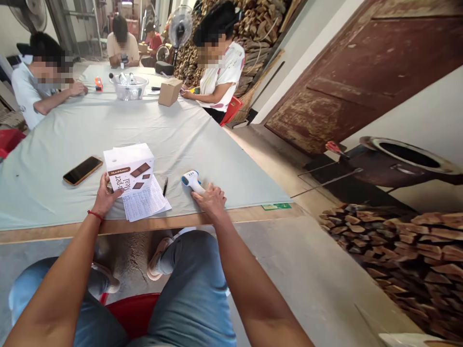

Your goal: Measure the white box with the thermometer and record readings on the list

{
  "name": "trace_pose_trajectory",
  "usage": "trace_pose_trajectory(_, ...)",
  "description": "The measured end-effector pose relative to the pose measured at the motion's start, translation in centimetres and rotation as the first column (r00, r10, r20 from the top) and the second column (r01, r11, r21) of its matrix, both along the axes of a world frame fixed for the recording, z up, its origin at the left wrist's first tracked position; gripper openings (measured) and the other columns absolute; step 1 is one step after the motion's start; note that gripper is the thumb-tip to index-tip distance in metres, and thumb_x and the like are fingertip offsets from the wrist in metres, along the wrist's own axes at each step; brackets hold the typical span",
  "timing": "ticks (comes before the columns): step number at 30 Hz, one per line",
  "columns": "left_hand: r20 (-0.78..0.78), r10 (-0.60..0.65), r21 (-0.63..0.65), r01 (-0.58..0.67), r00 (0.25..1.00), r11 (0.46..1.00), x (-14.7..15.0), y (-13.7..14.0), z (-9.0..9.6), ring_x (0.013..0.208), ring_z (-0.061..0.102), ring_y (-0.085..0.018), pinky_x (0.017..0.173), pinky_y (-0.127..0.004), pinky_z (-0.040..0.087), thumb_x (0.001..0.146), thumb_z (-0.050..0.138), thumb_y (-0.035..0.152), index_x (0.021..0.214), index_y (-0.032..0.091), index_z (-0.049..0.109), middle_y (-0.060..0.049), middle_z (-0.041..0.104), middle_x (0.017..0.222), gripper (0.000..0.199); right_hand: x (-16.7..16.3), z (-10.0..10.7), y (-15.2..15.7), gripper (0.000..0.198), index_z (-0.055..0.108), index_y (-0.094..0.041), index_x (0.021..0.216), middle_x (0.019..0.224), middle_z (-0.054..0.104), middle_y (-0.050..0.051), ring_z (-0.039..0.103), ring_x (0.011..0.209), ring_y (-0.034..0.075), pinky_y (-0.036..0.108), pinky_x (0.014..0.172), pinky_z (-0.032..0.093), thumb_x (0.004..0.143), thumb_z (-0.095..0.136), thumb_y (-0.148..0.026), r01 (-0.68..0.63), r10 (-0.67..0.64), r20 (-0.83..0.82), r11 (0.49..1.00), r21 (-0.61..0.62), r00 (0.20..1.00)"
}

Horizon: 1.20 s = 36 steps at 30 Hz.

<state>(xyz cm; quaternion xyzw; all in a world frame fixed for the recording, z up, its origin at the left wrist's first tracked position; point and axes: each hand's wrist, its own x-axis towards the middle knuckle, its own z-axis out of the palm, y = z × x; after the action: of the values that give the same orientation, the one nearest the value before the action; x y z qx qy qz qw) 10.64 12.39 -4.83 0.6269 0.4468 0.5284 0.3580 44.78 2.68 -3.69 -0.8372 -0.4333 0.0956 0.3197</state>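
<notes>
My left hand (105,196) grips the lower left corner of a white printed box (130,166) with brown bar pictures on its front. Under and in front of the box lie handwritten paper sheets (146,201). A black pen (165,186) rests just right of them. My right hand (210,200) is wrapped over the handle of a white and blue infrared thermometer (192,180), which lies on or just above the tablecloth, its head pointing away to the left. Left of the box is a dark smartphone (83,170) in an orange-edged case.
The cloth-covered table (173,130) bears a clear plastic basin (130,88) of items, a cardboard box (170,91) and an orange object (98,84). Several people sit around the far part. Stacked firewood (405,255) and a large pot (390,161) stand on the right.
</notes>
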Motion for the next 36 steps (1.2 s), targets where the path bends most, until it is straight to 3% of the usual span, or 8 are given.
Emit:
trace_pose_trajectory(4,0.012,-0.026,-0.021,0.026,1.0,0.999,0.5,-0.3,0.5,0.105,0.065,-0.028,0.093,-0.041,0.054,0.068,0.078,0.056,0.118,0.016,0.055,-0.014,0.068,0.115,0.068,0.0,0.7,0.2,0.024,0.064,-0.016,0.095,0.101,0.064,0.016,0.054,0.108,0.034,0.049,0.098,0.04,0.072,0.064,-0.025,-0.077,0.116,-0.258,0.985,0.156,0.959)
trace_pose_trajectory(9,-0.008,0.089,0.014,-0.089,0.996,0.996,-0.1,-0.6,0.5,0.104,0.064,-0.027,0.092,-0.038,0.052,0.083,0.057,0.066,0.109,0.016,0.059,-0.013,0.068,0.112,0.056,-8.2,0.7,-0.4,0.037,0.061,-0.016,0.107,0.079,0.065,0.004,0.06,0.071,0.02,0.033,0.069,0.052,0.083,0.049,-0.042,-0.106,0.29,-0.494,0.924,0.367,0.819)
trace_pose_trajectory(12,-0.063,0.102,0.023,-0.101,0.993,0.995,-0.4,-0.3,0.4,0.094,0.065,-0.027,0.083,-0.036,0.052,0.083,0.054,0.071,0.097,0.016,0.062,-0.012,0.07,0.099,0.057,-14.8,0.5,-1.9,0.036,0.062,-0.018,0.105,0.075,0.066,0.0,0.058,0.06,0.015,0.029,0.06,0.052,0.077,0.058,-0.04,-0.192,0.624,-0.649,0.768,0.61,0.434)
trace_pose_trajectory(14,-0.095,0.104,0.029,-0.102,0.99,0.994,-0.5,0.0,0.4,0.09,0.065,-0.027,0.08,-0.036,0.052,0.082,0.052,0.073,0.092,0.016,0.062,-0.011,0.07,0.093,0.059,-18.3,0.3,-2.9,0.026,0.065,-0.019,0.096,0.069,0.064,-0.001,0.055,0.055,0.014,0.026,0.053,0.047,0.077,0.061,-0.037,-0.202,0.681,-0.656,0.728,0.655,0.327)
trace_pose_trajectory(19,-0.114,0.091,0.039,-0.087,0.989,0.995,-0.4,0.2,0.4,0.088,0.064,-0.026,0.078,-0.036,0.052,0.084,0.052,0.071,0.093,0.016,0.063,-0.011,0.071,0.093,0.056,-22.1,-1.3,-3.4,0.04,0.063,-0.02,0.109,0.093,0.07,0.003,0.063,0.077,0.019,0.03,0.07,0.053,0.072,0.07,-0.035,0.104,0.423,-0.661,0.791,0.603,0.619)
trace_pose_trajectory(24,-0.086,0.089,0.029,-0.086,0.992,0.996,-0.1,0.1,0.5,0.083,0.064,-0.025,0.073,-0.034,0.052,0.084,0.055,0.068,0.092,0.016,0.064,-0.011,0.071,0.091,0.054,-21.5,-2.1,-3.2,0.035,0.061,-0.021,0.107,0.091,0.071,0.004,0.065,0.079,0.022,0.033,0.074,0.054,0.076,0.068,-0.035,0.075,0.338,-0.63,0.842,0.535,0.7)
trace_pose_trajectory(29,-0.058,0.079,0.025,-0.078,0.995,0.997,0.2,0.1,0.4,0.088,0.066,-0.026,0.077,-0.035,0.054,0.083,0.057,0.067,0.096,0.016,0.065,-0.01,0.073,0.096,0.053,-21.0,-0.5,-3.7,0.04,0.062,-0.02,0.122,0.113,0.071,0.006,0.065,0.102,0.024,0.034,0.092,0.051,0.089,0.057,-0.041,-0.152,0.544,-0.503,0.766,0.625,0.672)
trace_pose_trajectory(36,-0.048,0.083,0.025,-0.082,0.995,0.996,0.3,0.0,0.3,0.084,0.067,-0.024,0.074,-0.033,0.054,0.081,0.058,0.067,0.098,0.014,0.067,-0.011,0.073,0.094,0.056,-20.9,0.0,-2.8,0.031,0.065,-0.018,0.099,0.074,0.06,-0.001,0.054,0.069,0.017,0.028,0.066,0.047,0.077,0.059,-0.039,-0.147,0.502,-0.652,0.842,0.52,0.569)
